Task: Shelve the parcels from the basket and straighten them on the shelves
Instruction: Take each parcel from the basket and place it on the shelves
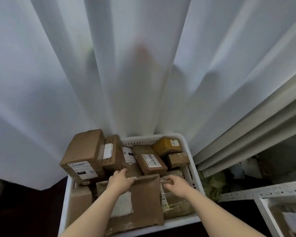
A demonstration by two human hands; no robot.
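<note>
The flat brown mailer (143, 200) is gripped at its far edge by left hand (120, 181) and right hand (175, 184); white basket (161, 135) looks full, so shelving seems barely begun.

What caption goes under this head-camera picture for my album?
Left hand grips a flat brown parcel in the white basket, right hand at its corner.

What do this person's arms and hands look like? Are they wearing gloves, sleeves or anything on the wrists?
Both hands are bare: the left hand and the right hand show no gloves, rings or bracelets that I can see. The forearms are uncovered too, with no sleeve, watch or strap in view right down to the picture's bottom edge.
</note>
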